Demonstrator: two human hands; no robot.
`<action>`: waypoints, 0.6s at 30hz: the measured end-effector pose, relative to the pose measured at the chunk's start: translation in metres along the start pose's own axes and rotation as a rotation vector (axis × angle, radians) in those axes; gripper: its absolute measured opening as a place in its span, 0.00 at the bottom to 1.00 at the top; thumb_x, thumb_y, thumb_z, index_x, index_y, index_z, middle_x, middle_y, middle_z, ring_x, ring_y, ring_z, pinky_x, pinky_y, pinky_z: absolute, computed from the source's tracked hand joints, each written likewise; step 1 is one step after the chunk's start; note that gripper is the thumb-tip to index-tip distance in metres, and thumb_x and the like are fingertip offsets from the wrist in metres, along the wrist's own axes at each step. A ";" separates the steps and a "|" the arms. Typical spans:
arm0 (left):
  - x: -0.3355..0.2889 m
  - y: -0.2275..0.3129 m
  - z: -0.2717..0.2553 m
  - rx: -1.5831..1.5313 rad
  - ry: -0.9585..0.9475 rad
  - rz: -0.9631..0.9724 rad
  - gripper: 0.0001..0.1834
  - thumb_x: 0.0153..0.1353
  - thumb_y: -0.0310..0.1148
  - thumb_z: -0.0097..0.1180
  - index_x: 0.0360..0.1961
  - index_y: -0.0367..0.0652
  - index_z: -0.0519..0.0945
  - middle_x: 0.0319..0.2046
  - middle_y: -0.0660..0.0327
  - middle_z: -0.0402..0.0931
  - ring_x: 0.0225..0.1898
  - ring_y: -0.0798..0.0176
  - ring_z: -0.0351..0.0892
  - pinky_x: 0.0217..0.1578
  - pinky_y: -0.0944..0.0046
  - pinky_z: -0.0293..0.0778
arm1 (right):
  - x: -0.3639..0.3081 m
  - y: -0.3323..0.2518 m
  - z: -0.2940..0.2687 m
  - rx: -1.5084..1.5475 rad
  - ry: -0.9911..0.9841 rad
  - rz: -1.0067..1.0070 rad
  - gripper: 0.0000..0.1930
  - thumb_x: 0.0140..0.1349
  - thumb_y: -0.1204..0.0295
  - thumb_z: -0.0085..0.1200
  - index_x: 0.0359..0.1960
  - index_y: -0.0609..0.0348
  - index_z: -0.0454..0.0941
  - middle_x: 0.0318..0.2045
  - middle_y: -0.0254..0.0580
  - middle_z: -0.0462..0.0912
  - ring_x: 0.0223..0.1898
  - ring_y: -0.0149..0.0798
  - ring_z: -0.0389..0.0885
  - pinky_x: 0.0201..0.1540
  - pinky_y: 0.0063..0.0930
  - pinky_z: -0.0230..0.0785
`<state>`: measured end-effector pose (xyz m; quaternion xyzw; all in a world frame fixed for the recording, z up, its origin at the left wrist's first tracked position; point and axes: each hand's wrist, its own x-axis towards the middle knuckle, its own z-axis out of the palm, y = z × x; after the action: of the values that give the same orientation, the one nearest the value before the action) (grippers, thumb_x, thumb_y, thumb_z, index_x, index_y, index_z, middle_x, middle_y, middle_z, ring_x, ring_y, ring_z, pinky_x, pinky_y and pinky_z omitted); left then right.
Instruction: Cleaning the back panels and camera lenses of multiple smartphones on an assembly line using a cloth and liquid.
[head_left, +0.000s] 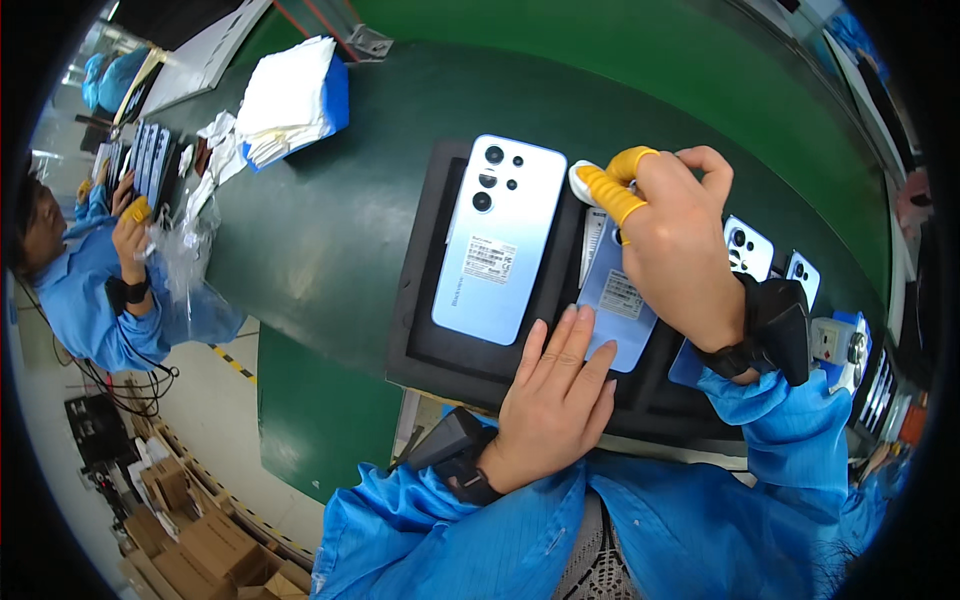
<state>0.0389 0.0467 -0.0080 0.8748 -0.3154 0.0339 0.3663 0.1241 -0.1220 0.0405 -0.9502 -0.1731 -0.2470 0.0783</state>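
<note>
A light blue phone (620, 340) lies back side up in a black foam tray (422, 250), partly covered by both of my hands. My left hand (550, 405) rests on its lower left edge, fingers stretched out flat. Over its upper end, my right hand (690, 240) has yellow ribbed finger cots on two fingers. Those fingers pinch a small white wipe (580, 180) near the phone's top corner. To the left sits another light blue phone (500, 245), its camera lenses and white label showing. Beyond my right hand, more phones (748, 246) lie partly hidden by my wrist.
A blue box (337, 95) holding stacked white cloths (288, 98) stands on the green table (300, 250). At the left, a co-worker (100, 280) in blue works beside a row of phones (150, 160) and a clear plastic bag (185, 240). Cardboard boxes (215, 550) are on the floor.
</note>
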 end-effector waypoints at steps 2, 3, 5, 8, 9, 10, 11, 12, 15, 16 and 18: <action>-0.001 -0.004 -0.014 -0.164 0.014 -0.051 0.21 0.52 0.26 0.60 0.48 0.35 0.77 0.59 0.40 0.68 0.62 0.40 0.67 0.63 0.41 0.54 | 0.007 -0.007 0.005 0.016 -0.052 -0.060 0.16 0.49 0.83 0.55 0.41 0.60 0.84 0.35 0.37 0.78 0.38 0.39 0.75 0.54 0.44 0.55; -0.002 -0.010 -0.019 -0.123 0.043 -0.054 0.21 0.51 0.25 0.60 0.49 0.34 0.76 0.59 0.40 0.68 0.62 0.41 0.67 0.64 0.41 0.54 | 0.012 -0.010 0.008 0.020 -0.055 -0.071 0.16 0.49 0.83 0.55 0.41 0.60 0.84 0.35 0.37 0.78 0.38 0.39 0.75 0.54 0.44 0.55; -0.001 -0.019 -0.029 -0.061 0.087 -0.093 0.22 0.52 0.25 0.60 0.50 0.34 0.75 0.59 0.41 0.69 0.62 0.42 0.67 0.64 0.41 0.53 | 0.017 -0.015 0.016 0.049 -0.058 -0.149 0.13 0.51 0.78 0.57 0.40 0.58 0.84 0.34 0.36 0.77 0.38 0.37 0.75 0.54 0.45 0.54; 0.001 -0.041 -0.036 0.103 0.126 -0.136 0.22 0.53 0.25 0.59 0.51 0.33 0.75 0.58 0.43 0.70 0.62 0.43 0.68 0.65 0.42 0.51 | 0.019 -0.027 0.053 0.029 0.000 -0.339 0.03 0.44 0.72 0.57 0.20 0.55 0.82 0.31 0.29 0.74 0.39 0.34 0.73 0.55 0.47 0.55; 0.001 -0.047 -0.036 0.143 0.121 -0.164 0.22 0.53 0.25 0.59 0.51 0.33 0.74 0.57 0.43 0.71 0.62 0.43 0.68 0.65 0.41 0.51 | 0.020 -0.028 0.062 0.000 0.003 -0.394 0.03 0.44 0.72 0.57 0.19 0.55 0.82 0.30 0.29 0.74 0.39 0.34 0.73 0.54 0.46 0.55; 0.000 -0.051 -0.036 0.162 0.090 -0.182 0.22 0.53 0.25 0.59 0.50 0.34 0.75 0.56 0.44 0.72 0.61 0.44 0.69 0.64 0.42 0.52 | 0.022 -0.025 0.062 0.002 0.002 -0.397 0.03 0.44 0.72 0.57 0.19 0.55 0.82 0.30 0.29 0.74 0.39 0.34 0.73 0.54 0.46 0.55; 0.000 -0.051 -0.036 0.160 0.091 -0.186 0.22 0.53 0.25 0.59 0.50 0.34 0.75 0.56 0.44 0.72 0.61 0.44 0.69 0.64 0.42 0.52 | 0.023 -0.020 0.062 -0.022 0.029 -0.381 0.03 0.44 0.71 0.57 0.19 0.54 0.82 0.29 0.28 0.74 0.39 0.33 0.73 0.54 0.46 0.55; 0.000 -0.050 -0.035 0.163 0.108 -0.172 0.21 0.53 0.25 0.59 0.50 0.34 0.75 0.55 0.44 0.73 0.61 0.45 0.70 0.64 0.42 0.53 | 0.023 -0.016 0.061 -0.046 0.054 -0.364 0.03 0.43 0.71 0.57 0.18 0.53 0.82 0.29 0.28 0.74 0.38 0.33 0.73 0.54 0.45 0.56; 0.000 -0.050 -0.033 0.173 0.134 -0.176 0.21 0.52 0.25 0.59 0.50 0.34 0.76 0.55 0.44 0.74 0.60 0.45 0.71 0.64 0.44 0.56 | 0.025 -0.008 0.057 -0.065 0.018 -0.335 0.03 0.43 0.70 0.58 0.18 0.52 0.82 0.29 0.26 0.73 0.38 0.31 0.72 0.54 0.44 0.56; 0.001 -0.051 -0.032 0.175 0.139 -0.181 0.21 0.52 0.25 0.60 0.49 0.34 0.76 0.54 0.44 0.74 0.60 0.44 0.71 0.63 0.45 0.57 | 0.023 -0.010 0.058 -0.028 0.005 -0.342 0.02 0.42 0.70 0.58 0.17 0.52 0.82 0.29 0.25 0.72 0.37 0.31 0.72 0.54 0.44 0.56; 0.003 -0.053 -0.033 0.176 0.136 -0.184 0.21 0.51 0.25 0.60 0.49 0.34 0.77 0.54 0.44 0.74 0.59 0.44 0.71 0.63 0.46 0.58 | 0.018 -0.021 0.062 -0.008 0.018 -0.379 0.02 0.42 0.71 0.58 0.17 0.52 0.82 0.29 0.25 0.72 0.37 0.31 0.72 0.54 0.45 0.56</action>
<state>0.0771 0.0954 -0.0160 0.9244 -0.2039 0.0870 0.3104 0.1585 -0.0830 -0.0032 -0.8987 -0.3473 -0.2664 0.0283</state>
